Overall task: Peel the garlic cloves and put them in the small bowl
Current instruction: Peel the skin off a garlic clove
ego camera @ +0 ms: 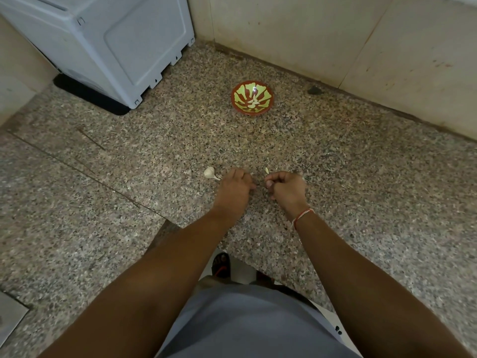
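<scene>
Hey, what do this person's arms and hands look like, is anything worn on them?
Both forearms are bare, no sleeves showing. The right wrist carries a thin red and white thread band. The left hand and right hand show no rings or gloves.

Speckled pink-grey granite table (335, 177), thin seam running diagonally across left part. On it: small red bowl w/ yellow-green leaf pattern (252, 98) toward back; white garlic bulb piece w/ stem (210, 173) nearer front edge; small pale peeled garlic clove (267, 170) to its right; grey plastic appliance on black mat (111, 45) back left; small dark lump (315, 90) by wall.
</scene>
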